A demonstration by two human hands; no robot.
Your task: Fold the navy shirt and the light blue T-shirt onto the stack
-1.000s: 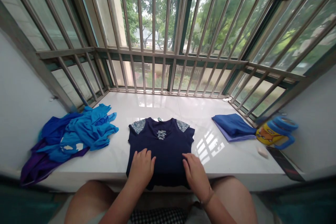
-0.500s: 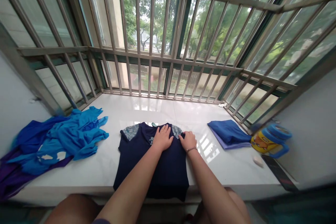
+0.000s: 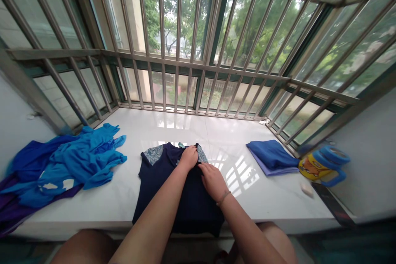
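A navy T-shirt (image 3: 154, 192) with grey-blue patterned shoulder panels lies flat on a white marble sill (image 3: 173, 130). My left hand (image 3: 188, 157) is curled on the fabric near the neckline and seems to pinch it. Just below and to the right, my right hand (image 3: 213, 181) lies on the shirt's right side, its fingertips close to my left hand. My forearms cover most of the shirt's middle, and the far right shoulder shows only in part.
A heap of bright blue and purple clothes (image 3: 71, 161) lies at the sill's left. On the right are a folded blue garment (image 3: 272, 157), a yellow and blue cup (image 3: 321, 169) and a small white object (image 3: 307, 189). Steel window bars (image 3: 192, 37) rise behind the sill.
My hands have drawn closer over the shirt. The left hand now gathers cloth by the neckline, and the right has slid down from the shoulder. The fabric beneath them has bunched.
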